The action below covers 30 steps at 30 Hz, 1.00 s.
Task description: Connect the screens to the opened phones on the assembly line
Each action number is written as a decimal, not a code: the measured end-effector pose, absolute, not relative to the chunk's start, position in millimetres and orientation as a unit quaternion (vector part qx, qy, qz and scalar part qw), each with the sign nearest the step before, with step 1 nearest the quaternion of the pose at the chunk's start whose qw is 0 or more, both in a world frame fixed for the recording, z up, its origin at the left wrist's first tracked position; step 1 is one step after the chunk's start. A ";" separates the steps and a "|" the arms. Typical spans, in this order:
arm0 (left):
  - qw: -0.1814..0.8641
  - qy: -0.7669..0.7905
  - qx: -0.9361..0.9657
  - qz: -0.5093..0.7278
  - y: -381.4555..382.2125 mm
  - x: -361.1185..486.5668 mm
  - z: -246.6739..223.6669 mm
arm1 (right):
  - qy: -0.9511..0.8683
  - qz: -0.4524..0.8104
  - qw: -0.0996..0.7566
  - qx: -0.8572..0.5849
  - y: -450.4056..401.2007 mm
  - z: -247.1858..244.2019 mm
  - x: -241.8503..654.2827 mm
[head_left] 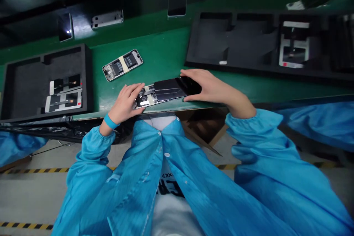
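Note:
At the front of the green bench, my left hand (125, 102) grips the left end of an opened phone body (145, 99), whose inner parts and a pale tape strip show. My right hand (208, 86) holds a black phone screen (169, 89) by its right end, fingers on the far edge and thumb on the near edge. The screen overlaps the right part of the body, and a thin flex cable appears to run toward the left. Beyond my left hand lies another opened phone (122, 65) with a battery and a cream tape strip.
A black foam tray (24, 77) with two screen parts (64, 100) stands at left. Another foam tray (210, 40) at right holds a white-framed screen part (294, 44). Farther back are a dark phone (177, 0), a phone frame (107, 19) and another phone (65, 27).

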<state>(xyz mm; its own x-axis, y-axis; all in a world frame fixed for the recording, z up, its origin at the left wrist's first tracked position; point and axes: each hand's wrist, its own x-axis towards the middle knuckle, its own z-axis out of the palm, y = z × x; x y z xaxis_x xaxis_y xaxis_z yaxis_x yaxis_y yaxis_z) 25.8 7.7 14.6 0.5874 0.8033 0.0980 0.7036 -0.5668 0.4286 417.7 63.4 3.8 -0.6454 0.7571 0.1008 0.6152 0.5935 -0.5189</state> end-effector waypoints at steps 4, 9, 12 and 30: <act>0.185 0.426 0.874 0.146 5.7 29.2 14.5 | -0.899 0.223 0.125 -0.356 73.7 13.1 399.7; 0.184 0.472 0.852 0.130 13.7 27.3 17.8 | -0.897 0.228 0.100 -0.366 75.5 19.8 387.9; 0.248 0.456 0.850 0.093 34.3 20.3 24.2 | -0.892 0.231 0.093 -0.377 71.8 21.2 385.2; 0.390 0.316 0.811 0.301 38.0 31.3 106.8 | -0.700 0.577 0.163 -0.388 76.4 56.5 324.3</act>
